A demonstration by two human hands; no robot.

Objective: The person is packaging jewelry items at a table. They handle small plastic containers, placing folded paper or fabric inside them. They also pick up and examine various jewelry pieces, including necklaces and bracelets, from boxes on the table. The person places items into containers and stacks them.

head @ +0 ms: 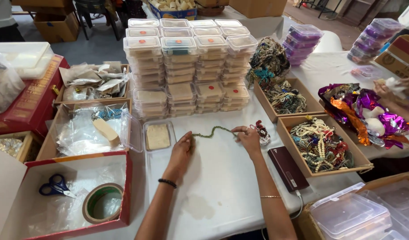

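Hands stretch green bead strand (212, 130) across white table (222, 186). Our left hand (181, 151) pinches strand's left end, our right hand (248, 138) pinches right end, fingers closed on it. Open clear box (158, 136) with beige pad just beside left hand; dark power bank (288, 168) near right forearm; stacked clear boxes (186, 66) behind.

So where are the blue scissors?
In the head view, the blue scissors lie at lower left inside the red-edged box, beside the tape roll, left of the left hand.
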